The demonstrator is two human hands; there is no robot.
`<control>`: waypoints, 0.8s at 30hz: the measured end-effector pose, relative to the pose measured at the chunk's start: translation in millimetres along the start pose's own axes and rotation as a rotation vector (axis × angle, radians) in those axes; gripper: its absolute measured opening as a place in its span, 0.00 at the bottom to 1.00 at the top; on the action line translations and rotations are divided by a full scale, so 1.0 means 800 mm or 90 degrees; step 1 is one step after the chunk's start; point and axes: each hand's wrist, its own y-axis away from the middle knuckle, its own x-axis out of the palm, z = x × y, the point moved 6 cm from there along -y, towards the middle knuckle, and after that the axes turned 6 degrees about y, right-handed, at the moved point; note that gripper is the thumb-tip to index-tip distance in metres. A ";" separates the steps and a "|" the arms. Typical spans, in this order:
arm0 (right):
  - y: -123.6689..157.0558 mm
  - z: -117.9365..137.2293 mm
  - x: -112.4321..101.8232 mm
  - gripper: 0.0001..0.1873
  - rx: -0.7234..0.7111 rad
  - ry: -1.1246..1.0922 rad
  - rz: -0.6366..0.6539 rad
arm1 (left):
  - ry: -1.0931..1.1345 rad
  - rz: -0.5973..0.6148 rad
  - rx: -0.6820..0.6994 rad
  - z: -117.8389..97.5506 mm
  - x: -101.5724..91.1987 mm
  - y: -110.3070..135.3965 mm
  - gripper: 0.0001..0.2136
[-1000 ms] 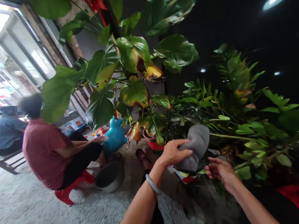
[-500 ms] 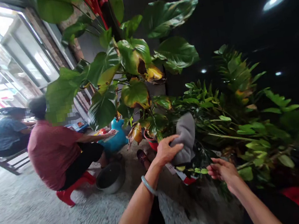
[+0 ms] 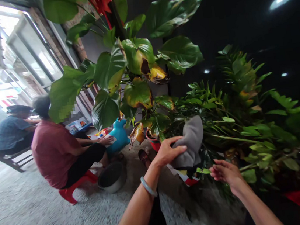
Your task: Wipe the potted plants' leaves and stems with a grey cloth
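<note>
A folded grey cloth (image 3: 191,142) is in my left hand (image 3: 169,151), thumb and fingers pressed against its near side. That wrist wears a pale bangle. To the right, my right hand (image 3: 225,174) has its fingertips pinched on a leafy green stem (image 3: 203,171), whose small leaves stick out to the left of the fingers. Behind both hands spreads a low plant (image 3: 250,132) with many glossy small leaves, some browned. Above my left hand rises a taller plant (image 3: 141,91) with broad leaves, several of them yellow and brown at the edges, in a red pot (image 3: 153,141).
A person in a red shirt (image 3: 53,152) sits on a red stool (image 3: 72,192) at left, touching a blue toy animal (image 3: 119,135). A grey basin (image 3: 113,177) stands on the concrete floor. Farther back, another person (image 3: 11,128) sits on a bench. A dark shiny wall (image 3: 230,11) rises behind the plants.
The grey cloth and my left hand have moved slightly right, covering part of the stem's leaves. The red-shirted person's arm has drawn back a little along the blue toy.
</note>
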 end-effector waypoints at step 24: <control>0.002 0.004 -0.003 0.16 0.027 0.046 -0.012 | -0.106 0.116 -0.097 0.044 -0.020 0.032 0.20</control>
